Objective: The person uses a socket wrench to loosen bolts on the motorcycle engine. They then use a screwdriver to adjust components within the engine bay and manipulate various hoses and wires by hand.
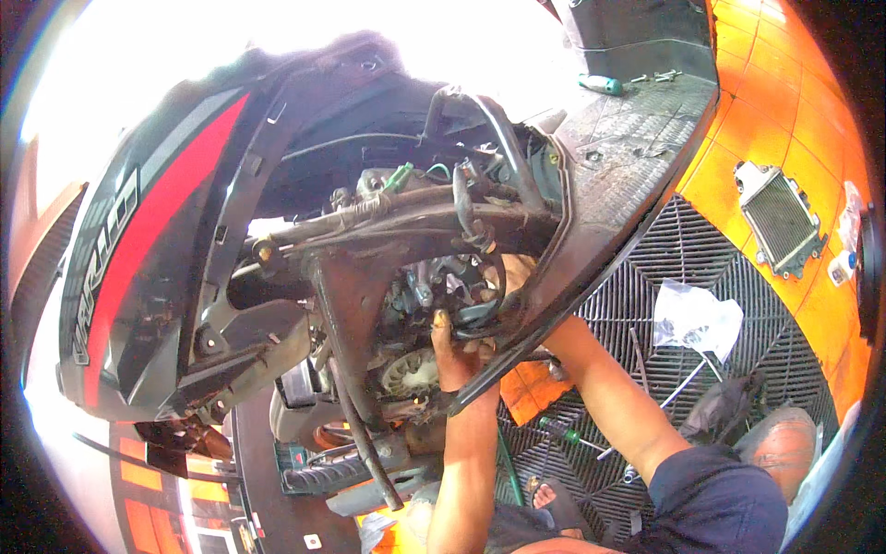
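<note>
The scooter [378, 235], partly stripped of its covers, filled the upper left and middle of the view, directly before the person, its long axis running from the left toward the upper right and its footboard end pointing upper right. Beneath and to its right spread a dark ribbed floor grating [697, 247]. The black side panel [175, 238], marked by a red stripe, slanted upward to the right at the left end; the worn footboard [628, 148] lay at the opposite end. A radiator [783, 222] rested on orange flooring at the far right. The right hand [517, 274] reached inside the frame opening, largely hidden behind dark parts; the left hand [454, 355] entered from below, thumb raised, just beside a pale, round finned part [411, 374]. How wide either hand stood, and whether it gripped anything, could not be told. A green handle [602, 85] and several small screws [664, 76] lay on the footboard.
</note>
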Motion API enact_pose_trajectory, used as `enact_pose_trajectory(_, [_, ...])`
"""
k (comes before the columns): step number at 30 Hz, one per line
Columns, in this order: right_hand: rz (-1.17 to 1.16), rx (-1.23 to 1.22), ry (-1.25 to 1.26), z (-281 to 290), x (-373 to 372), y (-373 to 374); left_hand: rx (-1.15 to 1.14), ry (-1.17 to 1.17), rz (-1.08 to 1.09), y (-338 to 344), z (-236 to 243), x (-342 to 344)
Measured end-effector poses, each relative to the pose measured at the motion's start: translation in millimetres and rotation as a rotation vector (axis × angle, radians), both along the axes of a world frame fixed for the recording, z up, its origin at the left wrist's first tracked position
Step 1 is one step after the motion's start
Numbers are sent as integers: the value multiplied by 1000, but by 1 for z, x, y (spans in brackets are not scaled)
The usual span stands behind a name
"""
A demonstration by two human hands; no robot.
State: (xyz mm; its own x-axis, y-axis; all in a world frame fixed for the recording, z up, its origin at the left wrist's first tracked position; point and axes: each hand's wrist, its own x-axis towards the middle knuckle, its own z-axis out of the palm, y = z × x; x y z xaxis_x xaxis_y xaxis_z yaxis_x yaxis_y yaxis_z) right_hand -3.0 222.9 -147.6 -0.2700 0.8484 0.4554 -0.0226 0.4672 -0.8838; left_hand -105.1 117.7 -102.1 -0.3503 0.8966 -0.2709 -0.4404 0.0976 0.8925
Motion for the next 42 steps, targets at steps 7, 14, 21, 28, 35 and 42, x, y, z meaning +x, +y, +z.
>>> enact_pose_trajectory(7, [45,34,37,-18,-10,-1,101,-96,144,2,-12,2])
enact_pose_trajectory(14, [94,18,70,-31,-21,3,88,-112,171,-5,-11,5])
enact_pose_trajectory(21, [81,64,-20,-21,-15,5,-16,-96,144,0,-6,-14])
enact_pose_trajectory(28, [8,122,-2,-31,-8,5,26,-158,98,8,-4,3])
enact_pose_trajectory(35, [148,-68,113,-52,-34,23,60,-236,193,8,-16,12])
enact_pose_trajectory(42, [72,122,-109,-30,-24,13,70,-284,215,5,-18,-3])
